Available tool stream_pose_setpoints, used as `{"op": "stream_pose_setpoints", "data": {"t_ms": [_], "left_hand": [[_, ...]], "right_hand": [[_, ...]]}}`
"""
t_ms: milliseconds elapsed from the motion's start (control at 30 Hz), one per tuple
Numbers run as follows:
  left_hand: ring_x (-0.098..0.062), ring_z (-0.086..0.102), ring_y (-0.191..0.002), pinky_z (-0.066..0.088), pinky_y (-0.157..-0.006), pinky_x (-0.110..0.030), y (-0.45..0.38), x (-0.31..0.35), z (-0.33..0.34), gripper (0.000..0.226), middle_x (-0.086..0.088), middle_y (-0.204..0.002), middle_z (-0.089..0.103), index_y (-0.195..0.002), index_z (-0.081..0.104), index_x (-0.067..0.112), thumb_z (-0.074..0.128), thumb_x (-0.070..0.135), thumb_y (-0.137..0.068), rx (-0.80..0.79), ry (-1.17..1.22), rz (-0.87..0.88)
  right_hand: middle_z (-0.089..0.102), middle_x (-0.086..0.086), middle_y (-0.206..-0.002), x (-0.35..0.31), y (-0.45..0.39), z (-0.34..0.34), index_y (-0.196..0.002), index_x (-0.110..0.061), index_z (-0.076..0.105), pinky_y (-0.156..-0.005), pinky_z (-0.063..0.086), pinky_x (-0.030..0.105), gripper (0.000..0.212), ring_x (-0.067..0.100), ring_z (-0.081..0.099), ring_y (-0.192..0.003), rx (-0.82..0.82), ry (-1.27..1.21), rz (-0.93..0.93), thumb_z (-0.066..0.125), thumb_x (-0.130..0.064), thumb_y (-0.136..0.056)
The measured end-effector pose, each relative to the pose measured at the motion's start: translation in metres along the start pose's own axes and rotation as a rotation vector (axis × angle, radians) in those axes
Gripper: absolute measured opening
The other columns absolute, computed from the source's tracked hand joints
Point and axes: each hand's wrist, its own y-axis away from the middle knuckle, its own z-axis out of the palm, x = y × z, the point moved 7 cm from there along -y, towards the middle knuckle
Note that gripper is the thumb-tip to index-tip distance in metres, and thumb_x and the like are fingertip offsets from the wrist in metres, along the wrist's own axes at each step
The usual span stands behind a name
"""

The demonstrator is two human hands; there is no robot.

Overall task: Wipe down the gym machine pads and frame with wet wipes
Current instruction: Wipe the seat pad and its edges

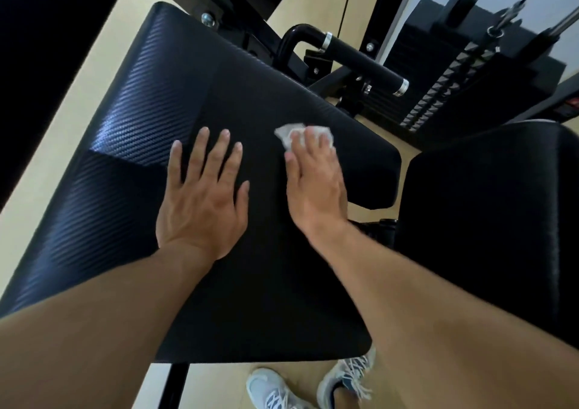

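A large black textured pad [150, 120] of the gym machine fills the middle of the view, tilted away from me. My left hand [203, 195] lies flat on it with fingers spread, holding nothing. My right hand [316, 183] presses a crumpled white wet wipe [289, 134] against the pad near its right edge; the wipe sticks out past my fingertips. Black frame parts [250, 10] with bolts run behind the pad.
A black padded handle [363, 59] with chrome ends juts out at the upper right. A weight stack [445, 95] with cables stands beyond it. A second black pad [488, 220] sits at the right. My sneakers [275, 390] stand on the tan floor below.
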Motion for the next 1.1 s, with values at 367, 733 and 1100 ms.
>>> {"op": "stream_pose_setpoints", "data": {"t_ms": [367,733,1100], "left_hand": [[-0.029,0.011,-0.155,0.012,-0.123,-0.057,-0.002,-0.001,0.002,0.061,-0.008,-0.165,0.025,-0.155,0.032,0.013,0.029,0.038,-0.100,-0.006,0.017,0.006],[-0.029,0.009,-0.155,0.011,-0.123,-0.057,-0.003,-0.001,0.003,0.060,-0.009,-0.166,0.021,-0.155,0.031,0.012,0.026,0.038,-0.102,-0.029,0.024,0.015],[-0.029,0.010,-0.155,0.011,-0.123,-0.057,-0.002,-0.002,0.003,0.059,-0.009,-0.166,0.022,-0.155,0.033,0.011,0.029,0.034,-0.101,-0.018,0.024,0.012]], "right_hand": [[0.035,0.008,-0.164,-0.005,0.016,0.002,-0.154,-0.012,0.039,-0.126,0.024,0.042,0.052,0.021,0.023,-0.155,0.032,0.074,-0.014,0.028,-0.029,-0.107],[0.026,0.005,-0.166,0.003,0.049,0.004,-0.158,-0.012,0.031,-0.124,0.028,0.046,0.054,0.019,0.022,-0.155,-0.104,0.141,-0.424,0.031,-0.038,-0.110],[0.023,0.006,-0.168,-0.011,0.050,0.010,-0.159,-0.021,0.033,-0.126,0.022,0.047,0.054,0.022,0.016,-0.157,-0.201,0.138,-0.699,0.039,-0.039,-0.108]]}}
